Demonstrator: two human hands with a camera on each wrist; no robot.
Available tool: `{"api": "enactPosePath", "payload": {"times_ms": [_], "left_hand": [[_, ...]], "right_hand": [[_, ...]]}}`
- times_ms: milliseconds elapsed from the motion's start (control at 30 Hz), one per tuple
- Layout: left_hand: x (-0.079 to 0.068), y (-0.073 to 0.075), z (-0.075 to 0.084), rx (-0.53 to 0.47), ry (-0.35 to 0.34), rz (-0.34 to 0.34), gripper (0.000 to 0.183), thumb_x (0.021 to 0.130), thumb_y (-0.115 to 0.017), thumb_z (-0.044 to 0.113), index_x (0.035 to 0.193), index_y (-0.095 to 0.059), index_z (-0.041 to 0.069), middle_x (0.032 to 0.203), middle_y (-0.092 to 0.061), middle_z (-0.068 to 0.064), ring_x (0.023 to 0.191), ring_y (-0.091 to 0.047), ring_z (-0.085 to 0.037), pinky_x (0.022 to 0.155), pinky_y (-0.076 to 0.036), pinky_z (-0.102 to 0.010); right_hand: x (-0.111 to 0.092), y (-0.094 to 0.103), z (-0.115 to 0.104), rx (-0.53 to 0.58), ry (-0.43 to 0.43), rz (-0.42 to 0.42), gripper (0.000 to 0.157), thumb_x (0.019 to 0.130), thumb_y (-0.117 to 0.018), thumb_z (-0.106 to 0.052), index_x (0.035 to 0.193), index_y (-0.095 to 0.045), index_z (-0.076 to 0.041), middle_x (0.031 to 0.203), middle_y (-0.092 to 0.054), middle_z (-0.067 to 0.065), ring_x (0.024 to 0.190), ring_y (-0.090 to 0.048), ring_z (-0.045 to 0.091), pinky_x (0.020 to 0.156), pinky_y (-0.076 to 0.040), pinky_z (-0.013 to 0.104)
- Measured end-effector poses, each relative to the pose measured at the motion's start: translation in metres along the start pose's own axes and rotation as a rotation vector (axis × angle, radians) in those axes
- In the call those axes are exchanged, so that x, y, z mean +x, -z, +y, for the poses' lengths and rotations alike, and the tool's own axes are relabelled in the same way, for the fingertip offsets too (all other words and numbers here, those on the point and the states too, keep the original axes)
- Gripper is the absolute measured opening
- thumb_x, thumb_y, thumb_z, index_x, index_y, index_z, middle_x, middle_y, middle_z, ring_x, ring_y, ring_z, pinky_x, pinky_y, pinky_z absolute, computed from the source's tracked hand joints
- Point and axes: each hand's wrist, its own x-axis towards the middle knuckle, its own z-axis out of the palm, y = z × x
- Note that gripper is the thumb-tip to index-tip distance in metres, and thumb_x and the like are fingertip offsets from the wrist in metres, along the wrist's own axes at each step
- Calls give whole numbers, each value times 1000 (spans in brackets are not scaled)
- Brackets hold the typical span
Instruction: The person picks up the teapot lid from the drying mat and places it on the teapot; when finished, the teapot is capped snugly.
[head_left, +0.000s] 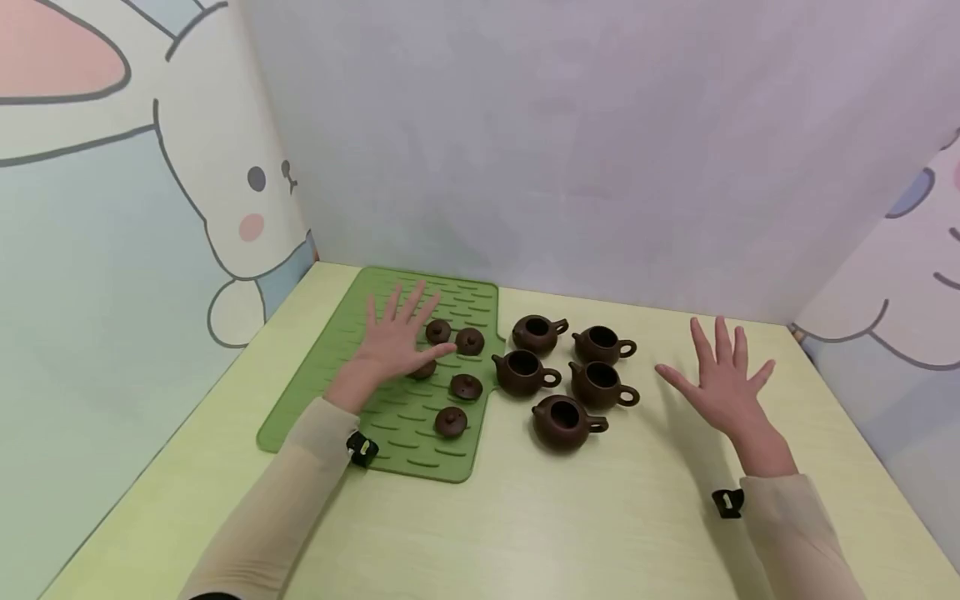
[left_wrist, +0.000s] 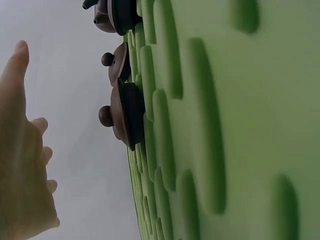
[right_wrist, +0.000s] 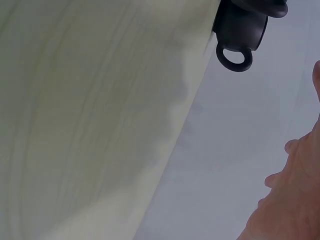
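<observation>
My left hand (head_left: 393, 342) is spread over the green mat (head_left: 442, 462), fingers straight and holding nothing. Around it on the mat lie several dark brown teapot lids (head_left: 451, 422) with round knobs; the hand partly covers one of them. In the left wrist view the thumb points up beside two lids (left_wrist: 122, 114). Over the table to the right, my right hand (head_left: 726, 387) is spread too, with nothing in it. Several small brown teapots (head_left: 564, 422) without lids stand between the hands, most handles toward the right. A teapot (right_wrist: 242, 30) shows its ring handle in the right wrist view.
The pale wooden table (head_left: 600, 525) is bounded by a plain back wall (head_left: 562, 150) and side walls with cartoon drawings (head_left: 225, 183). Teapots stand close together by the mat's right edge. Each wrist wears a black strap device (head_left: 363, 449).
</observation>
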Motion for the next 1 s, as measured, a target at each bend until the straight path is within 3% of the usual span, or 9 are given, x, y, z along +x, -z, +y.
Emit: {"api": "enactPosePath", "payload": {"times_ms": [467,1000], "left_hand": [[-13,-3,5,-60,-52,-54,91,91,-48,73,161,-5,34,170,5,2,156,8,-34,119,8,-70],[-21,10,16,-155,-127,-126,91,91,-45,75,161,-10,28,170,1,2,157,2,-35,122,3,-67]], "right_hand": [[-5,-8,2,24,7,-15,94,96,-50,-59,161,7,-22,165,22,16,150,26,44,95,20,87],[-7,-8,-13,174,36,-43,92,97,-56,-49,162,0,-15,166,9,23,152,10,48,102,2,87]]}}
